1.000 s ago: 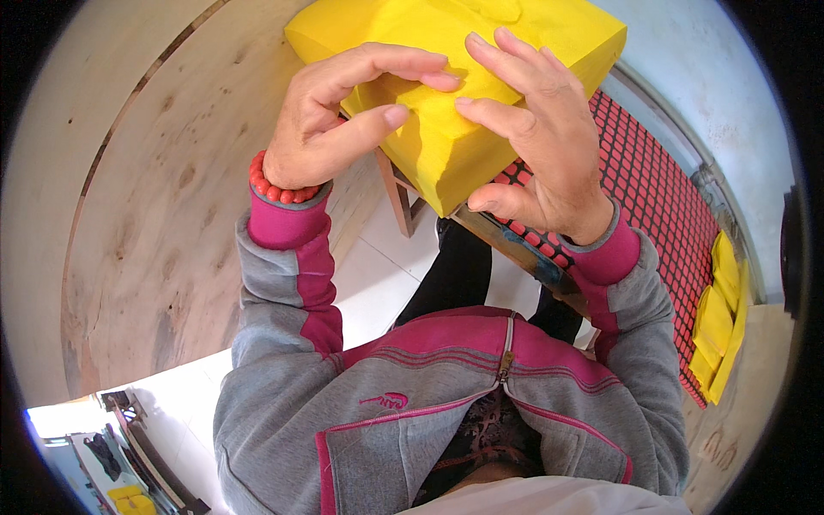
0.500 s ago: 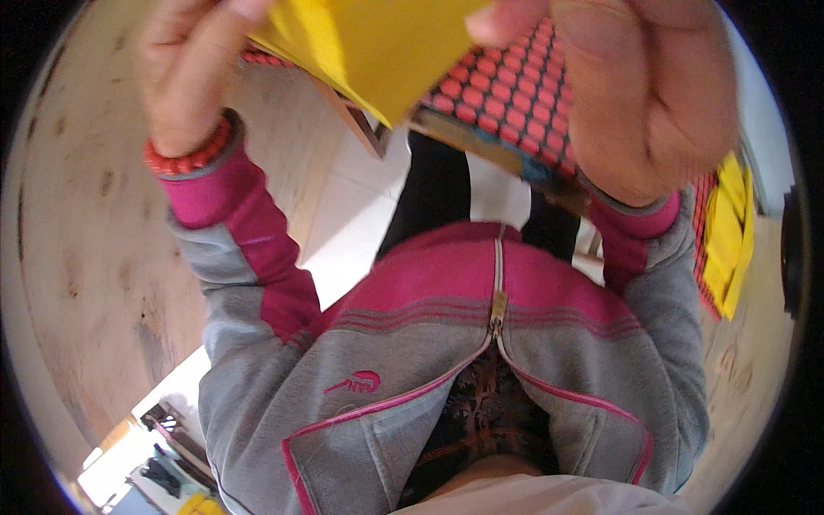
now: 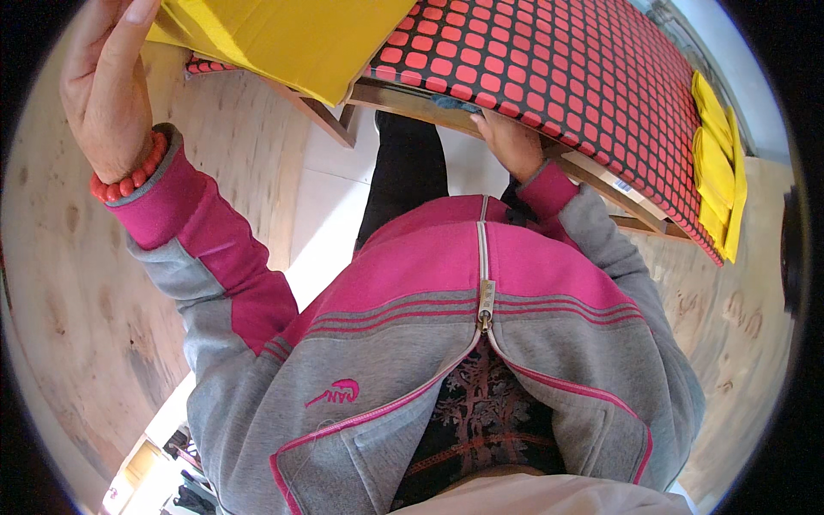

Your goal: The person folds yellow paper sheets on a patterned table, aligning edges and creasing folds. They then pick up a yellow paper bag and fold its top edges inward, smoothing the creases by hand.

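Note:
A yellow sheet of cloth lies over the left end of a table with a red-and-black patterned cover. Its near corner hangs past the table's front edge. Just left of the cloth is my left hand, fingers stretched upward and nothing visible in them. My right hand reaches under the table's front edge beside the wooden frame. Its thumb shows, but the other fingers are mostly hidden under the cover. A small blue thing shows beneath the edge near that hand.
More folded yellow cloth lies on the table's right end. Wooden legs support the table. Pale wood boards stretch along the left, and sunlit white flooring shows between. Assorted items stand at the lower left.
My right hand has left the yellow cloth and dropped under the table's edge. The cloth has come down onto the table. My left hand has moved left, off the cloth.

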Tool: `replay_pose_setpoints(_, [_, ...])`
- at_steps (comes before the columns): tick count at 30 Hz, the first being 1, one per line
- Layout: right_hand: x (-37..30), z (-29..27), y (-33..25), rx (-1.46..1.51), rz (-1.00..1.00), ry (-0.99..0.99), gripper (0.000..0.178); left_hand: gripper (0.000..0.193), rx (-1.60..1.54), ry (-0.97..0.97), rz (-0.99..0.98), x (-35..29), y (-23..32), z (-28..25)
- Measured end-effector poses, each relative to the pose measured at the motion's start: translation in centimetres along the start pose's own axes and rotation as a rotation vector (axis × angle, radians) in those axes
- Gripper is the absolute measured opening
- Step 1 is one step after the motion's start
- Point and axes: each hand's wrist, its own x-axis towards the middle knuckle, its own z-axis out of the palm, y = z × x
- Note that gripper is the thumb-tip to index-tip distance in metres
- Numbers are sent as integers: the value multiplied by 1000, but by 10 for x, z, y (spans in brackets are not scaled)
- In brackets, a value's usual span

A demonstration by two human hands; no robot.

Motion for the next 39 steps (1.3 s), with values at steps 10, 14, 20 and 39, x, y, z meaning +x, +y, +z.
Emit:
replay_pose_setpoints(10, [18,9,18,-57,48,259,33,40,-48,36,-157,-1,-14,-12])
replay_pose_setpoints(14, [8,-16,-13,88,37,-13,23,36,-81,-32,-117,6,-2,-9])
replay_pose_setpoints(20, [43,-141,-94,482,-498,-399,20,33,-162,-107,-84,16,7,-9])
replay_pose_setpoints(39, [223,-221,-167,492,-841,103,11,26,-353,-70,-201,11,12,-9])
